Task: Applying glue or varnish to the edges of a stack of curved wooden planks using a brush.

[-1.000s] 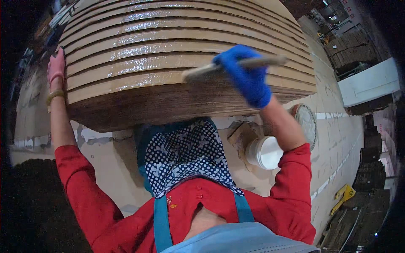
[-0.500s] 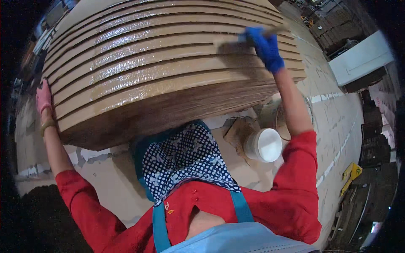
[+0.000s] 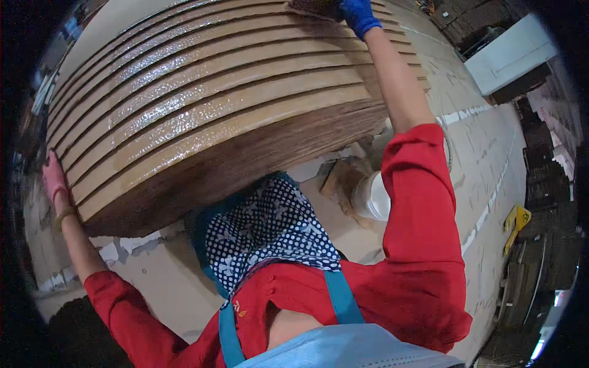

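A thick stack of brown cardboard sheets [image 3: 264, 150] lies in front of me, its top sheets fanned back in overlapping strips. Glossy wet liquid coats the left and middle of the strips. My right hand [image 3: 358, 17], in a blue glove, is closed around a wide brush [image 3: 314, 7] at the far side of the stack. The brush's dark head rests against the far strips and is partly cut off by the top of the view. My left hand [image 3: 55, 176], in a pink glove, lies along the stack's left edge with its fingers stretched forward.
A white bucket [image 3: 372, 197] stands beyond the near side of the stack, partly behind my right sleeve, beside a torn brown cardboard piece [image 3: 336, 184]. A white panel [image 3: 512, 52], a yellow floor sign [image 3: 518, 224] and dark cardboard piles [image 3: 540, 202] are at the right.
My right hand has carried the brush farther away and leftward across the strips. The left hand stays at the stack's left edge. The view has shifted slightly, and my sleeve now covers part of the bucket.
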Motion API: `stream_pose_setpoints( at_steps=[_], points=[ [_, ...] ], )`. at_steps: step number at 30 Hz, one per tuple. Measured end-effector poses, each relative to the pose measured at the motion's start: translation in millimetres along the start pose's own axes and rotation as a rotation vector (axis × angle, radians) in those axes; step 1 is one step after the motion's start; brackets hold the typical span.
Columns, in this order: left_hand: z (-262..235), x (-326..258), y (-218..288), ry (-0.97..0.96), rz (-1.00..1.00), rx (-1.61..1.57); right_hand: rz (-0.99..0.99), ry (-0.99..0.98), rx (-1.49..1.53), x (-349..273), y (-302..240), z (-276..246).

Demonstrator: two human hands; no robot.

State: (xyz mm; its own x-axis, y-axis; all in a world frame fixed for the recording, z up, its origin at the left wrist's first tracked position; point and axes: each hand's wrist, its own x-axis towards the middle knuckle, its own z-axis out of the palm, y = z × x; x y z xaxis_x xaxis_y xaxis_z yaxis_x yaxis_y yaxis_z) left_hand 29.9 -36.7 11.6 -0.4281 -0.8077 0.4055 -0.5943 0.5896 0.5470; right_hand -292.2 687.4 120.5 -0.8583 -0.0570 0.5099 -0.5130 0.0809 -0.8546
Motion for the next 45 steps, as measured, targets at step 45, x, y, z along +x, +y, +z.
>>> stream_pose_setpoints(
  at_steps=[45],
  points=[
    [-12, -55, 23, 0.248, 0.096, -0.091, -0.624, -0.163, 0.053, -257, -79, 115]
  ],
)
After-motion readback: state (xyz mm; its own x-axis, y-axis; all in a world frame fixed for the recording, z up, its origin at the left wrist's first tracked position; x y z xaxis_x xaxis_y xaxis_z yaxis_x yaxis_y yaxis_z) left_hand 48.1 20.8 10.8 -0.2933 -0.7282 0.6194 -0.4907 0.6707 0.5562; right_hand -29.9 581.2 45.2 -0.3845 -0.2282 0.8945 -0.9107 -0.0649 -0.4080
